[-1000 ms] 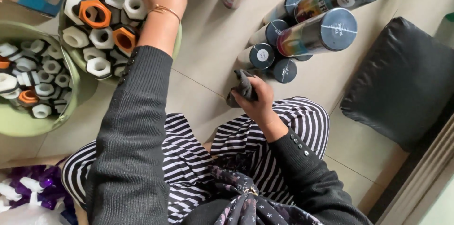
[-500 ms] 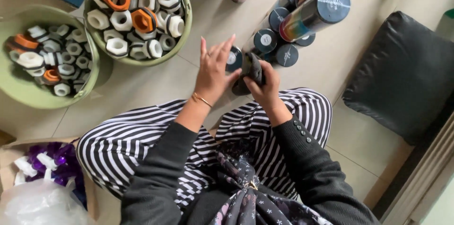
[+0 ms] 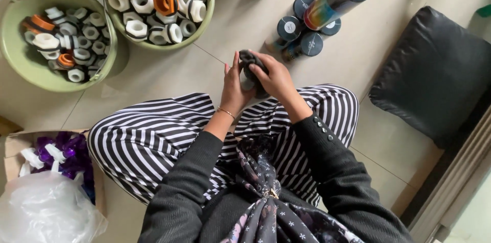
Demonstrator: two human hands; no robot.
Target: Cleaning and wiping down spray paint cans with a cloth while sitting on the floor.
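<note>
Both hands meet just above my knees, over striped trousers. My right hand (image 3: 275, 76) wraps over a small dark cylindrical object (image 3: 247, 61) from the top. My left hand (image 3: 234, 85) presses against its left side, fingers pointing up. Most of the object is hidden by the fingers. A group of tall cans with dark round lids (image 3: 310, 43) stands on the tiled floor just beyond the hands.
Two green bowls (image 3: 15, 64) (image 3: 207, 15) of white and orange hexagonal plastic fittings sit at the upper left. A black cushion (image 3: 434, 74) lies on the right. A cardboard box (image 3: 13, 143) with purple parts and a clear plastic bag (image 3: 46, 207) is at the lower left.
My left hand came back from the far bowl to the dark object held by my right hand, and both hands now close around it nearer my knees.
</note>
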